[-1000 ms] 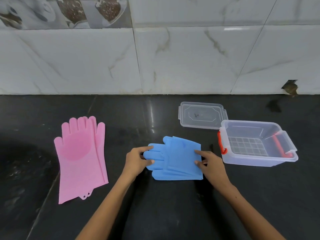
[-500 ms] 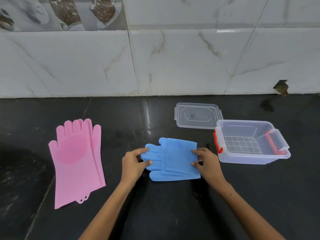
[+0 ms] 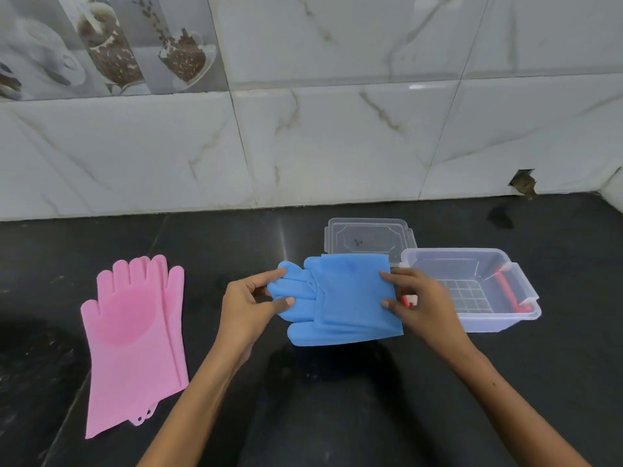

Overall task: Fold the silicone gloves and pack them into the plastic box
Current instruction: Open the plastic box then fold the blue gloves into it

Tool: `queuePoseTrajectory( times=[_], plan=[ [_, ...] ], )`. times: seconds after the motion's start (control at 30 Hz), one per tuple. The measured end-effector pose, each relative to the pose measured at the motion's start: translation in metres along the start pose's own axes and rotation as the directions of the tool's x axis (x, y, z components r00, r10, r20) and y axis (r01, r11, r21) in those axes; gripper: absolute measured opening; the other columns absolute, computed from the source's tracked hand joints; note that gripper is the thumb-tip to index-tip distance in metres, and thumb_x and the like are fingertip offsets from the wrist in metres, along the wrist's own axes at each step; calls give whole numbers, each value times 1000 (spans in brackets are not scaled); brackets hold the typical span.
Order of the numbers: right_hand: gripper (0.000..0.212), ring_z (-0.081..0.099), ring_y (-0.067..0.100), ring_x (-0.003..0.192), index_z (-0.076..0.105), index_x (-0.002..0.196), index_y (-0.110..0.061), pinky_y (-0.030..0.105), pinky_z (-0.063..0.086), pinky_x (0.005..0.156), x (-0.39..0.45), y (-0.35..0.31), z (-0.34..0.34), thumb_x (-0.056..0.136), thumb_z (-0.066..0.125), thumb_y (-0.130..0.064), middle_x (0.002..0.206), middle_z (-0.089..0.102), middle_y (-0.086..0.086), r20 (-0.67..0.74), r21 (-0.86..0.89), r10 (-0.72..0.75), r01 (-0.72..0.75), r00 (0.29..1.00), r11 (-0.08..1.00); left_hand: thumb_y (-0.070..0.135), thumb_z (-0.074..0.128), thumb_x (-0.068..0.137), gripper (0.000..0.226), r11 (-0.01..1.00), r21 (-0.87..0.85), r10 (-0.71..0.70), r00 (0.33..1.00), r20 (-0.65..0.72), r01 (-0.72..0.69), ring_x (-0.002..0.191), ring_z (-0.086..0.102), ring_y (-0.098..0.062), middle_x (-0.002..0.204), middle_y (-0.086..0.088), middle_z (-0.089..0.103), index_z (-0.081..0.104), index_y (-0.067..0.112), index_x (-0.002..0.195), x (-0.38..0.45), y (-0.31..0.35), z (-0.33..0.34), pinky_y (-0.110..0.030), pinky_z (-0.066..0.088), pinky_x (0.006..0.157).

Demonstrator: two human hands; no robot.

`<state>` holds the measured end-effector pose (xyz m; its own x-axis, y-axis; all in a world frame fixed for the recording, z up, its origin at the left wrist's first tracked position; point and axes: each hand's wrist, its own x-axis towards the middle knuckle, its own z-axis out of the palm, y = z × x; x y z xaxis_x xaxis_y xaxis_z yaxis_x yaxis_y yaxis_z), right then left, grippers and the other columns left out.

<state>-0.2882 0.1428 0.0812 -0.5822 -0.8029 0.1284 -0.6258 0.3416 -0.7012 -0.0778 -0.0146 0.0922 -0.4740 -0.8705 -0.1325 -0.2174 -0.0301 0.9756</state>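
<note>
The folded blue silicone gloves hang lifted off the black counter, casting a shadow below. My left hand pinches their finger end between thumb and fingers. My right hand pinches the folded cuff edge on the right side. The clear plastic box with red handles stands open just right of my right hand, nothing inside it. A pair of pink silicone gloves lies flat and unfolded on the counter at the left.
The box's clear lid lies flat behind the blue gloves, against the box's left rear corner. A marble-tiled wall rises along the back of the black counter. A small chipped hole sits low in the wall.
Both hands have raised the folded blue gloves off the counter and carried them slightly right toward the box. The pink gloves, box and lid have not moved.
</note>
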Motion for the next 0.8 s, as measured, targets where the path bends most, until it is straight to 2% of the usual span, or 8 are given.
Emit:
queuePoseTrajectory(
  times=[0.1, 0.2, 0.27, 0.37, 0.5, 0.57, 0.67, 0.8],
  plan=[
    [43, 60, 13, 83, 64, 118, -17, 15, 43, 78, 5, 6, -40, 77, 74, -9, 125, 59, 0, -52, -6, -11, 11, 999, 1000, -4, 80, 67, 51, 998, -14, 53, 998, 19, -53, 80, 65, -11, 96, -4, 72, 69, 18, 112, 2, 23, 27, -17, 56, 65],
    [45, 59, 7, 82, 64, 119, -18, 7, 42, 75, 10, 25, -85, 77, 75, -10, 125, 58, -2, -101, -30, 5, -8, 995, 1000, -1, 81, 67, 50, 995, -6, 102, 994, 46, -102, 81, 62, -14, 96, -3, 71, 70, 23, 110, 9, 43, 71, -26, 57, 74],
    [45, 59, 5, 80, 63, 120, -18, 7, 41, 74, 12, 40, -110, 76, 75, -11, 125, 58, -2, -118, -64, 16, -23, 993, 998, 0, 81, 67, 50, 992, -2, 124, 990, 62, -124, 78, 60, -11, 94, -4, 70, 70, 22, 110, 14, 53, 102, -21, 56, 73],
    [45, 62, 13, 85, 63, 120, -17, 20, 45, 83, 14, 70, -141, 77, 74, -11, 125, 60, 2, -123, -82, 67, -77, 990, 994, -3, 80, 68, 49, 993, -5, 114, 988, 103, -114, 71, 58, -10, 88, -7, 68, 69, 17, 112, 20, 59, 150, -18, 55, 67],
    [45, 61, 14, 87, 63, 120, -15, 24, 48, 85, 17, 105, -156, 77, 74, -7, 125, 61, 4, -82, -85, 136, -143, 987, 986, -4, 79, 69, 49, 996, 25, 81, 989, 125, -85, 73, 60, -8, 90, -2, 67, 68, 15, 113, 23, 53, 194, -8, 51, 59],
    [45, 62, 16, 87, 64, 119, -15, 26, 49, 85, 18, 118, -156, 76, 74, -6, 125, 61, 5, -64, -90, 156, -162, 986, 983, -4, 78, 70, 50, 997, 45, 60, 990, 124, -66, 76, 62, -10, 94, -2, 68, 67, 15, 115, 20, 45, 207, -16, 57, 65],
    [45, 60, 14, 85, 63, 121, -13, 26, 48, 86, 20, 131, -152, 77, 73, -7, 127, 60, 6, -39, -116, 164, -167, 986, 979, -3, 78, 71, 50, 996, 81, 28, 995, 98, -36, 82, 63, -25, 97, -15, 68, 67, 14, 117, 18, 34, 217, -42, 58, 82],
    [45, 59, 15, 90, 60, 125, -12, 28, 48, 89, 23, 141, -145, 80, 70, -9, 129, 58, 6, -12, -142, 163, -163, 987, 976, 2, 79, 72, 53, 989, 144, 26, 996, 84, -38, 90, 65, -21, 108, -5, 67, 63, 12, 121, 18, 22, 218, -29, 56, 78]
  ],
)
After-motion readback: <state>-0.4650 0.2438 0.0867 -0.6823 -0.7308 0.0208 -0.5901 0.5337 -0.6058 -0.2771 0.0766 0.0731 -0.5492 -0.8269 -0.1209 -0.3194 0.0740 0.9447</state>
